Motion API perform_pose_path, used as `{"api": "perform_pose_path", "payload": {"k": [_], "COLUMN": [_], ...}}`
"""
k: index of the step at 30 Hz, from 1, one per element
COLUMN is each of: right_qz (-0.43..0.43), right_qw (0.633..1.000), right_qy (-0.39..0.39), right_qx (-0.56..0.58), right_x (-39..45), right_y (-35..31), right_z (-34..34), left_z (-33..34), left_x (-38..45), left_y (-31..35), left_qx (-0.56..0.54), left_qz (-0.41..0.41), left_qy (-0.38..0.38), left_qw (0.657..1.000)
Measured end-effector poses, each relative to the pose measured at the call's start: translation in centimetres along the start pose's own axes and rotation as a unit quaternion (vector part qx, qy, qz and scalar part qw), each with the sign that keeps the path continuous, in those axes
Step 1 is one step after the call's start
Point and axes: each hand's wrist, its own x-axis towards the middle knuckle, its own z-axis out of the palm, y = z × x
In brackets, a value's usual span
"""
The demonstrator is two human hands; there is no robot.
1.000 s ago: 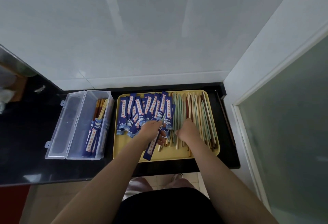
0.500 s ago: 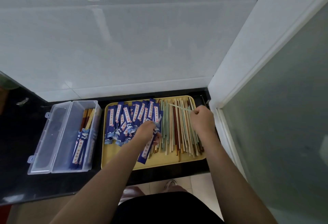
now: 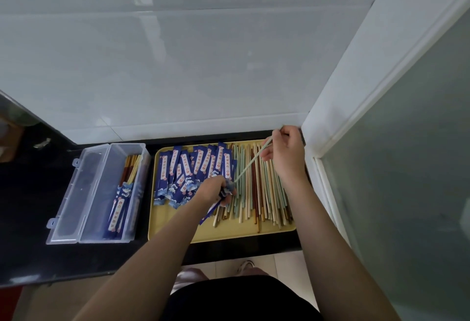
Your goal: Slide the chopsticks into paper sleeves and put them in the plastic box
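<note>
A yellow tray [image 3: 229, 234] on the black counter holds a spread of blue paper sleeves [image 3: 189, 165] on its left half and a pile of loose chopsticks [image 3: 262, 193] on its right half. My left hand [image 3: 212, 190] grips one blue sleeve [image 3: 209, 212] near its mouth, over the tray's middle. My right hand [image 3: 284, 152] pinches the top of a pale green pair of chopsticks [image 3: 250, 164], held slanted with the tips at the mouth of that sleeve. The clear plastic box [image 3: 89, 219] stands open left of the tray, with several sleeved chopsticks [image 3: 119, 206] inside.
The black counter [image 3: 30, 219] runs left of the box and ends at a front edge below the tray. A white tiled wall rises right behind the tray. A white frame with a glass panel [image 3: 407, 168] closes in the right side, close to my right hand.
My right hand lifted a pale green pair out of the pile, raised it up and right, and brought its tips to the sleeve. My left hand kept hold of the sleeve.
</note>
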Motion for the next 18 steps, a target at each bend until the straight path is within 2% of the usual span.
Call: {"api": "perform_pose_path", "payload": {"k": [7, 11, 15, 18], "right_qz": [-0.018, -0.015, -0.036, 0.001], "right_qw": [0.999, 0.994, 0.961, 0.957], "right_qy": [-0.011, -0.028, -0.134, -0.18], "right_qx": [-0.046, -0.108, -0.238, -0.228], "right_x": [-0.3, -0.6, -1.5, -2.2], "right_y": [1.5, 2.1, 3.1, 3.2], "right_z": [1.0, 1.4, 2.4, 3.3], "left_z": [0.2, 0.8, 1.1, 0.7], "left_x": [-0.1, -1.0, -1.6, -1.5], "left_y": [0.2, 0.8, 1.8, 2.0], "left_qx": [-0.032, -0.03, -0.01, 0.011], "left_qz": [0.031, 0.059, 0.087, 0.096], "left_qy": [-0.059, -0.072, -0.043, -0.012], "left_qw": [0.997, 0.995, 0.995, 0.995]}}
